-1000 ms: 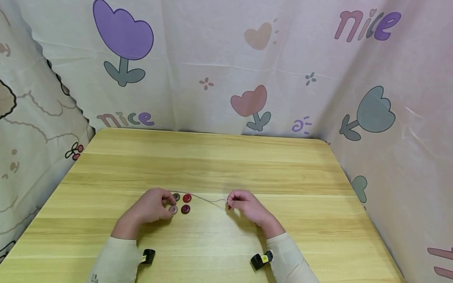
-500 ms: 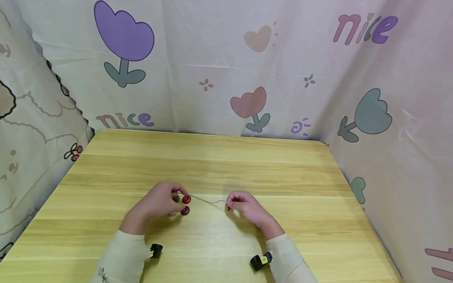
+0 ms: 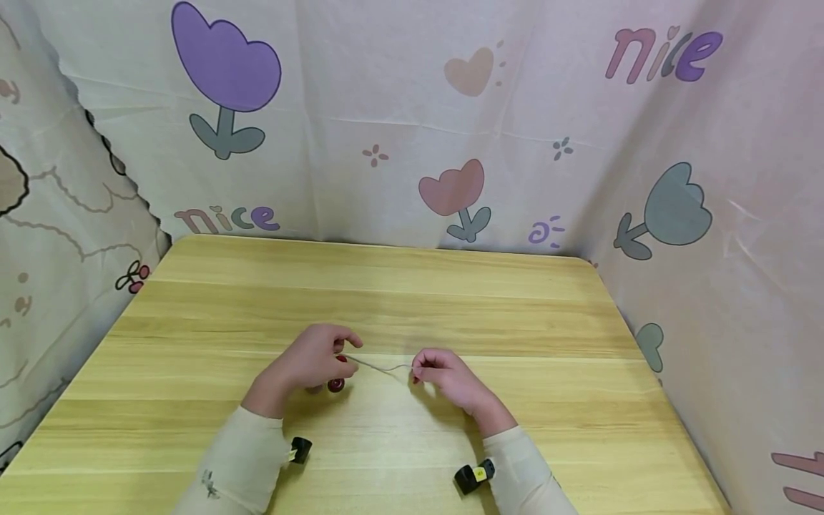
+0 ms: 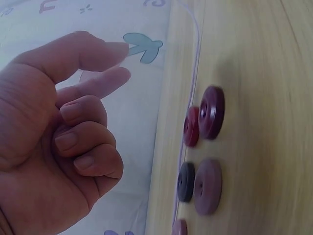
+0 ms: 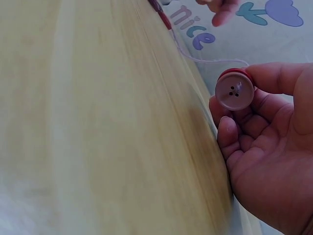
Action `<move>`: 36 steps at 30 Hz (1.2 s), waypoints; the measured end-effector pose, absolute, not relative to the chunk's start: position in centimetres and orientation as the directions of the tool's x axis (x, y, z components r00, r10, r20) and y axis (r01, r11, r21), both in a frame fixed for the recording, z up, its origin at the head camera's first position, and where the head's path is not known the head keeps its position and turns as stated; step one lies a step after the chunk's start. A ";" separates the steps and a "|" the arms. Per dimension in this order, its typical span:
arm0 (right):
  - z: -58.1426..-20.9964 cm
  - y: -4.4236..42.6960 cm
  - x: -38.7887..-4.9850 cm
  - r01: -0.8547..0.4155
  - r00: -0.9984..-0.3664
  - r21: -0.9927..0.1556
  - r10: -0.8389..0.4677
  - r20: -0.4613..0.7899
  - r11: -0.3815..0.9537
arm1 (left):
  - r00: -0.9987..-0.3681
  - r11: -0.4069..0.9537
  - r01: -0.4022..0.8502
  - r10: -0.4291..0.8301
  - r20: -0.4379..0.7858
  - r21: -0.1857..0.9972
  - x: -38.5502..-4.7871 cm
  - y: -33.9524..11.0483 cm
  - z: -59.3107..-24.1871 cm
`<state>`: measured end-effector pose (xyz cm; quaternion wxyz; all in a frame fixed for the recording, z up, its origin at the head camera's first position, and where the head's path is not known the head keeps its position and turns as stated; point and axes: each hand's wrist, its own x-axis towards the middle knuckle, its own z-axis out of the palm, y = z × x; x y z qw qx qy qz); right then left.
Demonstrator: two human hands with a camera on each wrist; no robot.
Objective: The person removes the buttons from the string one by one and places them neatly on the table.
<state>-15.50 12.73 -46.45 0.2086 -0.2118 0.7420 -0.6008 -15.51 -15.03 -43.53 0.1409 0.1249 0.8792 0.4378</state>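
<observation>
My left hand (image 3: 315,361) hovers over the buttons on the table, thumb and index finger apart, with nothing between them. In the left wrist view its other fingers are curled in. Beyond it lie a dark red button (image 4: 212,112), a red button (image 4: 191,126), a grey button (image 4: 186,182) and a pinkish-brown button (image 4: 208,187). A thin string (image 3: 380,368) runs past them to my right hand (image 3: 453,378). In the right wrist view that hand pinches a pinkish four-hole button (image 5: 234,92) with a red button (image 5: 248,74) behind it; the string shows at its holes.
The wooden table (image 3: 399,300) extends around both hands. A patterned curtain (image 3: 360,86) hangs behind and along both sides. Another button (image 4: 179,227) is cut off at the bottom of the left wrist view. Black wrist cameras (image 3: 474,476) sit at both sleeves.
My left hand has left the pinkish-brown button and moved right and slightly away over the others, hiding most of them in the head view. My right hand keeps its pinch, almost still.
</observation>
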 end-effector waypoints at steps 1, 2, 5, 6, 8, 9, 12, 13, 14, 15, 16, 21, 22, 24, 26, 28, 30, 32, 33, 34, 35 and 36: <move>-46.3 12.7 -15.5 -0.061 -0.823 -0.980 -0.565 -0.058 0.189 | -0.928 0.580 0.095 0.347 -0.139 0.809 -15.6 -14.8 -43.6; -46.6 12.8 -15.6 -0.059 -0.822 -0.980 -0.566 -0.060 0.190 | -0.926 0.579 0.102 0.352 -0.136 0.809 -15.7 -14.5 -43.7; -47.8 13.0 -16.1 -0.056 -0.822 -0.980 -0.566 -0.062 0.189 | -0.921 0.592 0.123 0.367 -0.131 0.796 -15.8 -13.6 -43.9; -48.2 13.0 -16.2 -0.057 -0.822 -0.980 -0.566 -0.061 0.189 | -0.919 0.607 0.151 0.376 -0.114 0.780 -15.9 -13.3 -44.0; -48.6 13.1 -16.4 -0.059 -0.824 -0.980 -0.563 -0.061 0.191 | -0.914 0.621 0.186 0.393 -0.098 0.761 -15.9 -12.8 -44.0; -48.7 13.1 -16.4 -0.062 -0.824 -0.980 -0.563 -0.058 0.191 | -0.910 0.624 0.202 0.404 -0.090 0.755 -16.0 -12.5 -44.1; -48.9 13.2 -16.5 -0.070 -0.824 -0.979 -0.565 -0.052 0.191 | -0.897 0.616 0.246 0.437 -0.065 0.748 -16.1 -11.8 -44.2; -48.9 13.2 -16.5 -0.071 -0.823 -0.979 -0.565 -0.052 0.193 | -0.893 0.614 0.256 0.447 -0.061 0.747 -16.2 -11.5 -44.3; -48.9 13.2 -16.5 -0.074 -0.823 -0.978 -0.566 -0.050 0.193 | -0.888 0.613 0.263 0.455 -0.061 0.745 -16.2 -11.3 -44.4; -48.9 13.2 -16.5 -0.075 -0.822 -0.978 -0.568 -0.049 0.193 | -0.885 0.613 0.271 0.462 -0.059 0.743 -16.3 -11.1 -44.5; -48.9 13.2 -16.5 -0.076 -0.821 -0.978 -0.568 -0.049 0.194 | -0.883 0.612 0.275 0.466 -0.057 0.742 -16.3 -10.9 -44.6; -49.1 13.3 -16.6 -0.075 -0.818 -0.979 -0.574 -0.048 0.189 | -0.870 0.622 0.313 0.490 -0.046 0.718 -16.4 -9.9 -45.0; -49.1 13.3 -16.6 -0.074 -0.817 -0.980 -0.574 -0.048 0.187 | -0.867 0.621 0.323 0.497 -0.040 0.714 -16.3 -9.7 -45.0; -49.1 13.3 -16.6 -0.074 -0.817 -0.980 -0.575 -0.046 0.183 | -0.860 0.620 0.339 0.509 -0.034 0.708 -16.3 -9.5 -45.1; -49.1 13.3 -16.5 -0.075 -0.817 -0.981 -0.574 -0.044 0.181 | -0.855 0.614 0.347 0.517 -0.029 0.709 -16.3 -9.2 -45.1; -49.0 13.3 -16.5 -0.076 -0.818 -0.981 -0.574 -0.040 0.177 | -0.853 0.610 0.353 0.521 -0.024 0.709 -16.3 -9.0 -45.1; -49.0 13.3 -16.5 -0.078 -0.817 -0.981 -0.575 -0.038 0.177 | -0.852 0.612 0.359 0.524 -0.022 0.704 -16.4 -8.9 -45.2; -49.0 13.3 -16.6 -0.078 -0.816 -0.981 -0.576 -0.039 0.177 | -0.848 0.616 0.374 0.531 -0.014 0.694 -16.5 -8.7 -45.4; -49.0 13.3 -16.6 -0.078 -0.816 -0.981 -0.577 -0.039 0.178 | -0.845 0.615 0.383 0.535 -0.008 0.689 -16.5 -8.6 -45.4; -49.0 13.3 -16.6 -0.079 -0.816 -0.981 -0.577 -0.040 0.179 | -0.841 0.614 0.393 0.541 -0.002 0.685 -16.5 -8.6 -45.5; -49.0 13.3 -16.6 -0.081 -0.816 -0.980 -0.577 -0.039 0.181 | -0.838 0.613 0.403 0.546 0.004 0.680 -16.6 -8.6 -45.5; -49.0 13.3 -16.6 -0.083 -0.815 -0.980 -0.578 -0.039 0.183 | -0.835 0.611 0.410 0.550 0.009 0.677 -16.6 -8.5 -45.5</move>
